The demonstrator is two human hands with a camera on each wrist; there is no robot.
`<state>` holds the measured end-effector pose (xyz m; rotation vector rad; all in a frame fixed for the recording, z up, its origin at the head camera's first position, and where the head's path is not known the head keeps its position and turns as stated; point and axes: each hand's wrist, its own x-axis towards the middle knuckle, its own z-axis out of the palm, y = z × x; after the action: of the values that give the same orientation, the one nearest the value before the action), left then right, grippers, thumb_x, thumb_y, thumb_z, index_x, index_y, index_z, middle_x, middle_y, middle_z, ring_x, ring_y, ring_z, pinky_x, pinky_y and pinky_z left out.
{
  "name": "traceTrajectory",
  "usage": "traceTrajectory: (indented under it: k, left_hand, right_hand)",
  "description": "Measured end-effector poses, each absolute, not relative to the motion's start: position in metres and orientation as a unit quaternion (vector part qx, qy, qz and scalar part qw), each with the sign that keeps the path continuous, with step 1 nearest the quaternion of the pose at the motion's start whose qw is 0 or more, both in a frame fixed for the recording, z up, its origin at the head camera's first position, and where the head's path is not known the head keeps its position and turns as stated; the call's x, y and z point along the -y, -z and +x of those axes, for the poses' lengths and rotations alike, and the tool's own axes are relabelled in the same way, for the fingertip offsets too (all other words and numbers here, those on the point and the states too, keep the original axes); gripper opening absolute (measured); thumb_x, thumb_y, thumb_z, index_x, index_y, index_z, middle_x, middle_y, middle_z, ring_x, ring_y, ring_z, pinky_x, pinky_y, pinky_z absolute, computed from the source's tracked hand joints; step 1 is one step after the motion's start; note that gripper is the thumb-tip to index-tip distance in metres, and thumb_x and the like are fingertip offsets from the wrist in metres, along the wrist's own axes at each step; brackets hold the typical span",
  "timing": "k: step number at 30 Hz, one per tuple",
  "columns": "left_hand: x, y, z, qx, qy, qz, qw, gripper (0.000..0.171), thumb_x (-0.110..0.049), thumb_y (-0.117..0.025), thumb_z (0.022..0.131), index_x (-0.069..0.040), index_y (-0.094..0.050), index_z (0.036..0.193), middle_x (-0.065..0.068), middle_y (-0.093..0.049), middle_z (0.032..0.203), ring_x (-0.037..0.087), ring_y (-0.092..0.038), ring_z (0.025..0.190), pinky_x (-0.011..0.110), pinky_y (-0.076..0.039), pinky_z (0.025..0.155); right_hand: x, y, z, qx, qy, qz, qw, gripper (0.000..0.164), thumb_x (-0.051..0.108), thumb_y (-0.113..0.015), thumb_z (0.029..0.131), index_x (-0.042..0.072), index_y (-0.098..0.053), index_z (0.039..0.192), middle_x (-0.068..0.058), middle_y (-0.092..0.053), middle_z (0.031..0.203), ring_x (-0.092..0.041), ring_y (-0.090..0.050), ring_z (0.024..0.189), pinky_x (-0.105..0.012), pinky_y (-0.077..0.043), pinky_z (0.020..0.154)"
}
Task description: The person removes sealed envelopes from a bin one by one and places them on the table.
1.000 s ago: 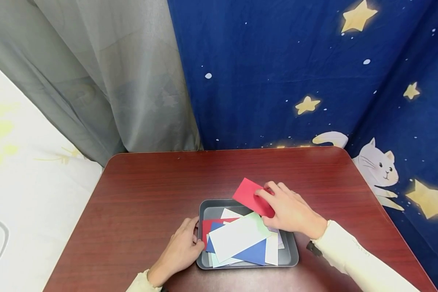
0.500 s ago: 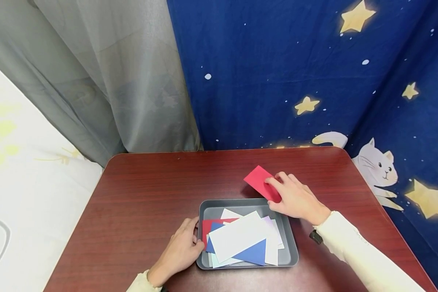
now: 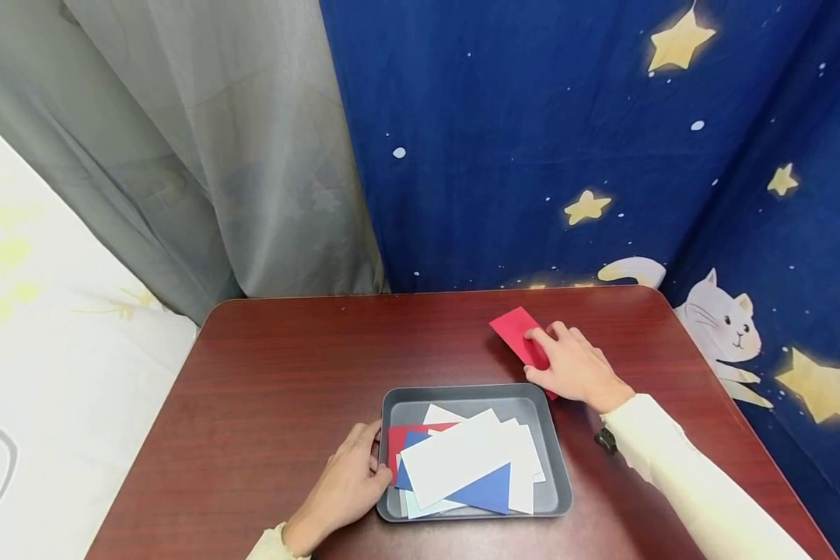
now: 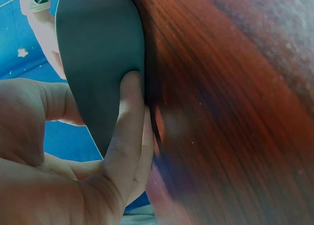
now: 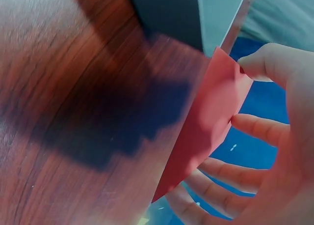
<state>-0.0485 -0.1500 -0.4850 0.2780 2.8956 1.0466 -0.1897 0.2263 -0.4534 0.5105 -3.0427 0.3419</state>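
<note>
A dark grey tray [image 3: 462, 395] lies near the front of the table with a loose, overlapping pile of paper cards in it. White card [image 3: 455, 459] tops the pile, over a blue card [image 3: 486, 491] and a red card [image 3: 399, 443]. My left hand [image 3: 350, 474] grips the tray's left side, thumb at the rim and fingers along the outer wall [image 4: 105, 43]. Just beyond the tray's back right corner, my right hand [image 3: 577, 369] holds another red card [image 5: 211, 107] between thumb and fingers. That card is tilted, its lower edge at or close to the tabletop.
The reddish-brown wooden table [image 3: 287, 365] stretches behind and to both sides of the tray. Behind it hang a grey curtain [image 3: 280, 155] and a blue curtain [image 3: 476, 194] with stars and a cat. White fabric [image 3: 63, 350] hangs at the left.
My right hand has carried the red card from over the tray back and to the right, past the tray's far rim and down towards the table. My left hand stays on the tray.
</note>
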Motion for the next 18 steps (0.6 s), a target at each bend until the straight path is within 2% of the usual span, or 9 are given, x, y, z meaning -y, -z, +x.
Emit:
traceTrajectory:
  k: [4, 18]
  left_hand:
    - [0.151, 0.486, -0.049, -0.938, -0.335, 0.088, 0.031, 0.061, -0.012, -0.066, 0.081, 0.000, -0.050, 0.138, -0.003, -0.051, 0.106, 0.004, -0.053, 0.074, 0.024, -0.043, 0.066]
    - [0.151, 0.485, -0.047, -0.937, -0.335, 0.088, 0.036, 0.060, -0.012, -0.064, 0.082, 0.001, -0.049, 0.139, -0.003, -0.051, 0.107, -0.001, -0.050, 0.069, 0.024, -0.044, 0.066]
  right_hand:
    - [-0.230, 0.457, -0.196, 0.983, -0.110, 0.147, 0.012, 0.064, 0.043, -0.071, 0.078, 0.020, -0.052, 0.135, -0.014, -0.050, 0.115, -0.032, -0.050, 0.096, -0.045, -0.051, 0.056]
    - [-0.239, 0.467, -0.214, 0.990, -0.114, 0.074, -0.043, 0.064, 0.040, -0.068, 0.081, 0.016, -0.047, 0.137, -0.025, -0.047, 0.119, -0.042, -0.050, 0.100, -0.056, -0.051, 0.066]
